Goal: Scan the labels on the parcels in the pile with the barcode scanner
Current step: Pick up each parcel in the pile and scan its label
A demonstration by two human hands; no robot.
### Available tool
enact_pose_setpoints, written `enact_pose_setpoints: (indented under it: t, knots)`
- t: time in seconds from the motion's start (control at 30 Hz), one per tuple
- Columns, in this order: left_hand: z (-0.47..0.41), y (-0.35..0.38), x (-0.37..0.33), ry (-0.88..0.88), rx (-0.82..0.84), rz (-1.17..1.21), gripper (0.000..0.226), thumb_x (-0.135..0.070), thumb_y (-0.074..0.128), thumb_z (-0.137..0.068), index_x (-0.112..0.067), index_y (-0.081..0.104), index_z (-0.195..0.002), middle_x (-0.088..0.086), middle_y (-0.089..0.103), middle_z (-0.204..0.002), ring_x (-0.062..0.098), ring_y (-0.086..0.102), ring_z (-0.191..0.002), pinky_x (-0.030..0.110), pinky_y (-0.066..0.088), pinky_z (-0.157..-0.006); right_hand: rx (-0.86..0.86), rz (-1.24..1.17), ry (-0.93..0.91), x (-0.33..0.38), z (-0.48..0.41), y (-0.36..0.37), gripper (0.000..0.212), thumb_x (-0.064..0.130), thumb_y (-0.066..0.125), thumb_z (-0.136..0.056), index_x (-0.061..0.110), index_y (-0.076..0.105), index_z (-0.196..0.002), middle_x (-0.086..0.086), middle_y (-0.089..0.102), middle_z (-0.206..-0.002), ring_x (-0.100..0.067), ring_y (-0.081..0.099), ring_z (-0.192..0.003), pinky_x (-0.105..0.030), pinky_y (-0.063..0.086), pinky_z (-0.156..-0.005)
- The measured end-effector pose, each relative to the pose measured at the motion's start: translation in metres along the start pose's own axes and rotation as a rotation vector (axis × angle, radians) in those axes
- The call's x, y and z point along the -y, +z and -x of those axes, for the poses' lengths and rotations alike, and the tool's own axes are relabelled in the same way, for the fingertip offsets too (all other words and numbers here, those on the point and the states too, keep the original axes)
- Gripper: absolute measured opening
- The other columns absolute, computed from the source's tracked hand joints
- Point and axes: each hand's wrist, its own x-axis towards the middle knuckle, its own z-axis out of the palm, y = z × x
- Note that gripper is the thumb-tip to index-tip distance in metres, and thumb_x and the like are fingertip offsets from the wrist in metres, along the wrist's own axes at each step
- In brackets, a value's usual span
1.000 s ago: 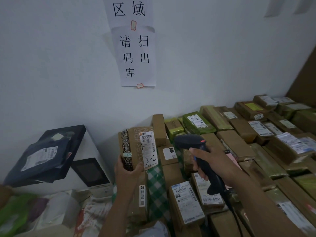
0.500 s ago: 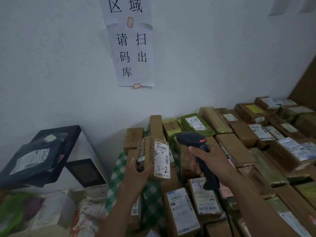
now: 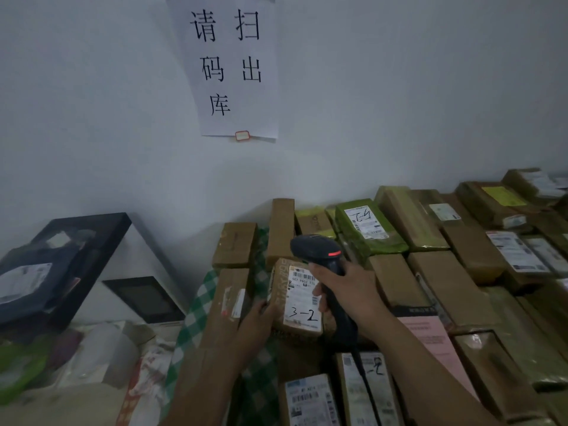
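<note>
A left hand (image 3: 261,318) grips a small parcel (image 3: 296,298) marked "3-2" among the piled boxes. Beside it, the right hand (image 3: 347,290) clasps a black barcode scanner (image 3: 319,253).

Matt cardboard parcel (image 3: 295,298), black plastic scanner (image 3: 319,256)
</note>
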Motion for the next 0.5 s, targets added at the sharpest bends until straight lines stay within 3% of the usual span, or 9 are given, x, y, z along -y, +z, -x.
enact_pose_setpoints:
  t: [0.07, 0.13, 0.2, 0.27, 0.33, 0.37, 0.43, 0.5]
  knots:
    - [-0.015, 0.001, 0.022, 0.011, 0.013, -0.075, 0.043, -0.036, 0.043, -0.104, -0.024, 0.041, -0.145, 0.003, 0.052, -0.137, 0.011, 0.051, -0.107, 0.020, 0.038, -0.089, 0.032, 0.017, 0.006, -0.006, -0.010, 0.009, 0.014, 0.024, 0.066, -0.093, 0.010, 0.062, -0.093, -0.010, 0.065, -0.069, -0.020, 0.056, -0.045, -0.030, 0.046, -0.043]
    - [-0.034, 0.000, 0.035, -0.066, 0.013, -0.116, 0.032, -0.040, 0.042, -0.103, -0.032, 0.050, -0.133, -0.009, 0.060, -0.109, 0.000, 0.051, -0.085, 0.020, 0.042, -0.078, 0.059, 0.038, 0.020, -0.013, -0.021, 0.020, 0.018, 0.025, 0.065, -0.093, 0.008, 0.061, -0.095, -0.012, 0.065, -0.072, -0.021, 0.057, -0.048, -0.031, 0.047, -0.046]
    - [-0.052, -0.005, 0.036, -0.033, -0.010, -0.180, 0.022, -0.038, 0.048, -0.102, -0.027, 0.065, -0.109, -0.010, 0.066, -0.091, 0.003, 0.062, -0.080, 0.022, 0.051, -0.074, 0.084, 0.052, 0.028, -0.019, -0.035, 0.031, 0.019, 0.026, 0.066, -0.092, 0.008, 0.062, -0.091, -0.014, 0.064, -0.073, -0.022, 0.057, -0.048, -0.031, 0.048, -0.046]
    - [-0.076, -0.014, 0.037, 0.054, -0.118, -0.211, 0.020, -0.032, 0.054, -0.100, -0.022, 0.071, -0.097, -0.003, 0.071, -0.091, 0.009, 0.067, -0.082, 0.023, 0.054, -0.076, 0.087, 0.080, 0.026, -0.024, -0.050, 0.041, 0.021, 0.028, 0.067, -0.091, 0.008, 0.062, -0.089, -0.013, 0.064, -0.069, -0.024, 0.058, -0.049, -0.031, 0.049, -0.048]
    - [-0.106, -0.031, 0.037, 0.142, -0.300, -0.228, 0.019, -0.024, 0.058, -0.096, -0.014, 0.074, -0.094, 0.007, 0.071, -0.085, 0.020, 0.065, -0.075, 0.020, 0.048, -0.061, 0.070, 0.094, 0.032, -0.030, -0.065, 0.049, 0.021, 0.028, 0.068, -0.091, 0.007, 0.062, -0.088, -0.009, 0.063, -0.064, -0.025, 0.059, -0.049, -0.031, 0.049, -0.048]
    - [-0.123, -0.041, 0.038, 0.147, -0.354, -0.230, 0.020, -0.021, 0.059, -0.094, -0.007, 0.073, -0.098, 0.012, 0.070, -0.087, 0.025, 0.063, -0.075, 0.024, 0.045, -0.060, 0.053, 0.104, 0.040, -0.033, -0.072, 0.050, 0.021, 0.027, 0.068, -0.091, 0.008, 0.062, -0.087, -0.007, 0.063, -0.062, -0.024, 0.059, -0.049, -0.030, 0.049, -0.047]
    - [-0.162, -0.061, 0.048, 0.117, -0.415, -0.337, 0.026, -0.023, 0.060, -0.093, -0.008, 0.067, -0.113, 0.007, 0.067, -0.103, 0.023, 0.060, -0.089, 0.026, 0.046, -0.073, 0.025, 0.126, 0.061, -0.040, -0.083, 0.053, 0.020, 0.027, 0.068, -0.091, 0.009, 0.062, -0.084, -0.005, 0.062, -0.058, -0.024, 0.059, -0.049, -0.029, 0.049, -0.045]
    - [-0.201, -0.073, 0.062, 0.111, -0.485, -0.604, 0.035, -0.030, 0.059, -0.092, -0.011, 0.060, -0.121, 0.010, 0.062, -0.117, 0.027, 0.058, -0.102, 0.032, 0.045, -0.084, 0.014, 0.130, 0.088, -0.047, -0.094, 0.054, 0.022, 0.027, 0.068, -0.091, 0.009, 0.061, -0.081, -0.007, 0.061, -0.058, -0.026, 0.059, -0.050, -0.030, 0.049, -0.045]
